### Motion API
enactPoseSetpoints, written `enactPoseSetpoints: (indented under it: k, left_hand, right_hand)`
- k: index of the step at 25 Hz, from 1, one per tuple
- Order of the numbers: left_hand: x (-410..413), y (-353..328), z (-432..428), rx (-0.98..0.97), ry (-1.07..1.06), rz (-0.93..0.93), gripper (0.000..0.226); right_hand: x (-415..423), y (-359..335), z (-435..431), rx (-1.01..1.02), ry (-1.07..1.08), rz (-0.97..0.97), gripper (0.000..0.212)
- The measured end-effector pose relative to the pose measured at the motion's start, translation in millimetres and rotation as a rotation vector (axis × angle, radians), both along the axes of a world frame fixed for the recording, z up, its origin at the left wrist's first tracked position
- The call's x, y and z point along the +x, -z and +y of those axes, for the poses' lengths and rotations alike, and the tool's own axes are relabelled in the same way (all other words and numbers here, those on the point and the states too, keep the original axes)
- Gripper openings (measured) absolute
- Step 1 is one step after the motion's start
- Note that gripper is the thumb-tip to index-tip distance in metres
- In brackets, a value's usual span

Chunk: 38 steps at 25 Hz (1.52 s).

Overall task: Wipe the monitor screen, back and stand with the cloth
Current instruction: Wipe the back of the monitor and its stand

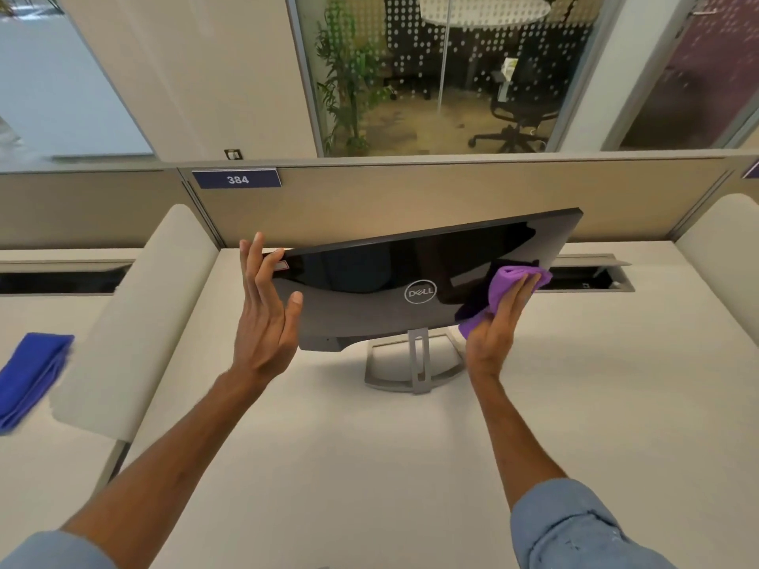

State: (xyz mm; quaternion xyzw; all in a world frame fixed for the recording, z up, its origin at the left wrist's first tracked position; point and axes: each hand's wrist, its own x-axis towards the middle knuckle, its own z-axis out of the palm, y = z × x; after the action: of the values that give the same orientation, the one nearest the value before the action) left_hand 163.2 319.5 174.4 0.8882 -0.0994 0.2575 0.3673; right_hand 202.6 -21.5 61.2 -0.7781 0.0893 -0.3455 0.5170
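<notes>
Right hand [495, 326]: right of centre, we see it flat, fingers straight, pressing the cloth against the monitor.
Cloth [509, 281]: purple, soft and bunched, on the right part of the monitor's back.
Monitor [369, 277]: centre of the frame, back turned toward us and tilted, upper right corner highest. Glossy black upper panel, matte grey lower band, silver round logo between them.
Left hand [263, 322]: left of centre, open, fingers straight along the monitor's left edge. We cannot tell if it touches.
Stand [415, 363]: silver metal, slim slotted neck on an open rectangular foot.
Desk [349, 466]: pale, smooth, matte.
Partition [410, 190]: beige panel behind, with a blue tag [237, 179] reading 384.
Blue cloth [31, 375]: folded, far left.
</notes>
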Motion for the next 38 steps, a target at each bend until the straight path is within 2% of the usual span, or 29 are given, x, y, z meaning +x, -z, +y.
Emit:
enactPoseSetpoints:
  k: [3,9,15,21,26,29,31,35,38]
  left_hand:
    - [-0.4,-1.6,1.8,0.014,0.001,0.011,0.063]
    - [-1.8,-2.6,0.7,0.011,0.019,-0.004,0.067]
    - [-2.3,-5.4,3.2,0.030,0.053,-0.005,0.071]
    - [-2.9,-4.2,4.0,0.022,0.068,-0.004,0.072]
    - [-6.7,-5.6,7.4,0.038,0.092,0.018,0.076]
    - [-7.1,-2.1,8.5,0.025,0.102,0.015,0.078]
    - [-5.3,0.1,9.6,0.011,0.096,0.015,0.078]
    - [-9.0,-0.8,11.3,0.026,0.097,0.002,0.076]
    - [-11.9,-3.5,9.7,0.031,0.081,0.020,0.074]
  right_hand:
    - [6.1,-15.6,-21.0,0.198,-0.003,-0.007,0.074]
    - [21.3,-43.9,-35.1,0.274,0.076,-0.009,0.071]
    - [18.2,-55.5,12.0,-0.145,0.131,-0.085,0.071]
    - [-6.4,-49.5,100.1,-0.426,-0.014,-0.103,0.082]
    - [-21.4,-40.0,167.9,-0.654,-0.260,-0.133,0.091]
    - [-28.3,-34.3,200.5,-0.976,-0.503,-0.241,0.087]
    - [-29.0,-31.7,213.0,-1.117,-0.541,-0.313,0.086]
    - [-25.4,-32.5,200.7,-1.074,-0.429,-0.333,0.080]
    - [-19.9,-39.4,159.1,-0.845,-0.251,-0.224,0.083]
